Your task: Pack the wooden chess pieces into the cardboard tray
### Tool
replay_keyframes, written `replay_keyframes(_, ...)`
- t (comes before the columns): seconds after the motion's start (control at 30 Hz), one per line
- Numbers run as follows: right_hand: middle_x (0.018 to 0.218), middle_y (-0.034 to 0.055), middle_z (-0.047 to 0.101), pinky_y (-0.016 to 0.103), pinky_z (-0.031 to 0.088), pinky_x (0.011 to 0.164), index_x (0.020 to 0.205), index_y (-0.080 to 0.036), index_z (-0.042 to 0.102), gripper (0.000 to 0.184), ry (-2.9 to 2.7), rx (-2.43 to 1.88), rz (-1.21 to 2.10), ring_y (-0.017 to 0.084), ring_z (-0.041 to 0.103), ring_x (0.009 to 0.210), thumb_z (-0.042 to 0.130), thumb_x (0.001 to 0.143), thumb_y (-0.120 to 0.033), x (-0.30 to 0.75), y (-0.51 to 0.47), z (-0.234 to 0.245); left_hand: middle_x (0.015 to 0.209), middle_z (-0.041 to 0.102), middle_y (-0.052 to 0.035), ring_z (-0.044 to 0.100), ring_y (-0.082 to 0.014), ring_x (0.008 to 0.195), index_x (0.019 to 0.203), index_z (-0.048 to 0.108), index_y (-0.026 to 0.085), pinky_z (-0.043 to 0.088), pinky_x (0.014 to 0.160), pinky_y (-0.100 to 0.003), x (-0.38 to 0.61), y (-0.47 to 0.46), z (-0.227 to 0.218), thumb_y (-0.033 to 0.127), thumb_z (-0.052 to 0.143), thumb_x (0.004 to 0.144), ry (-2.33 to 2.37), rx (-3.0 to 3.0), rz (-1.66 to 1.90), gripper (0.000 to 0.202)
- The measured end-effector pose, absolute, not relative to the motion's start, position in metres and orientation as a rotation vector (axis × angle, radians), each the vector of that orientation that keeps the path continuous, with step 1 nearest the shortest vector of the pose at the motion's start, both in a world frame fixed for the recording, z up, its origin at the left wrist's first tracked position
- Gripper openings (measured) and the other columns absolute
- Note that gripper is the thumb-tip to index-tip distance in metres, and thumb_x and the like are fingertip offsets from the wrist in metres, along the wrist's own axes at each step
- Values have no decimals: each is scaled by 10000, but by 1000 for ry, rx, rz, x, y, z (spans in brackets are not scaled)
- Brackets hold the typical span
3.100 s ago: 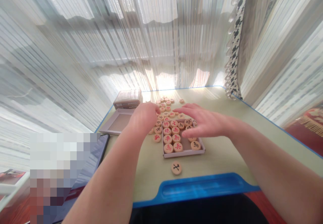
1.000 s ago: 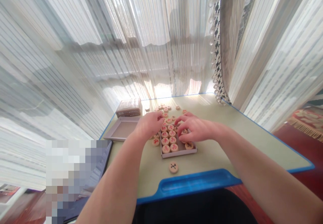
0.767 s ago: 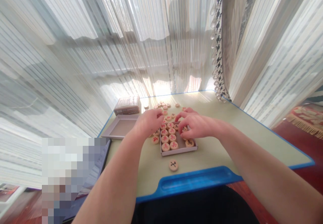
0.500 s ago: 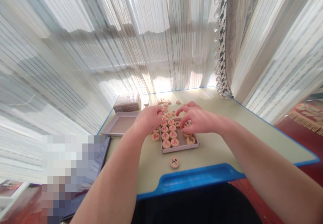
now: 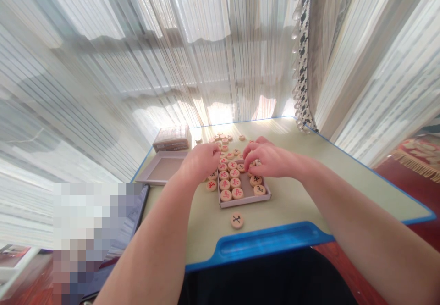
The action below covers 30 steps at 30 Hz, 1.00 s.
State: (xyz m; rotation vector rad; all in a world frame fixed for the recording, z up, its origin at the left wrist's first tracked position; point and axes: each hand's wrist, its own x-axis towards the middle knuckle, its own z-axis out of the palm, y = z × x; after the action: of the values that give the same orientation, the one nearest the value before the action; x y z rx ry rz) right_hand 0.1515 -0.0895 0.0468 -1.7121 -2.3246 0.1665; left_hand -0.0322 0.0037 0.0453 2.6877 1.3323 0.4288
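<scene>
A shallow open box holds round wooden Chinese chess pieces, with red-marked pieces in two columns at its left. A black-marked piece sits in its near right corner, and another black-marked piece lies just behind it. My right hand is over the far right part of the box, its bent fingers and thumb around a piece partly hidden beneath them. Beyond the box's far left corner, my left hand has its fingers curled together; what they hold, if anything, is hidden.
Loose pieces lie scattered behind the box, and a lone piece lies in front. An empty box lid and a packed box stand at left. A blue-edged tray forms the table's near side. Sheer curtains hang behind.
My right hand has shifted slightly away from me along the box's right side, uncovering a black-marked piece there. My left hand has barely moved.
</scene>
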Motion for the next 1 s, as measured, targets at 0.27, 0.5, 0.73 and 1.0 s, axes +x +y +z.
replay_keyframes(0.27,1023,15,621,371,387,903,785,-257,723,270,-2326,-1694,190,241,492,990,481,713,-162,152,-91,51,711,653,-27,554,-162,656,732,650,190,376,576,-260,-33,3,46,277,405,756,1344,2684,424,261)
replay_keyframes(0.5,997,-7,627,340,391,907,760,-284,725,261,-2411,-1588,269,215,509,959,511,678,-159,155,-93,52,703,653,-24,552,-157,646,722,642,185,377,580,-261,-32,3,46,262,402,755,1338,2679,418,255)
replay_keyframes(0.73,988,-1,629,346,405,871,689,-264,719,172,-2462,-1597,316,228,507,941,556,665,-213,154,-95,53,682,650,-21,547,-150,630,711,641,185,375,573,-254,-33,4,45,270,397,758,1341,2674,402,262)
replay_keyframes(1.0,897,31,635,333,415,859,785,-245,715,209,-2388,-1638,267,223,523,917,530,694,-212,156,-90,51,689,651,-25,553,-152,633,744,654,185,372,561,-255,-33,2,47,294,423,760,1374,2678,417,256)
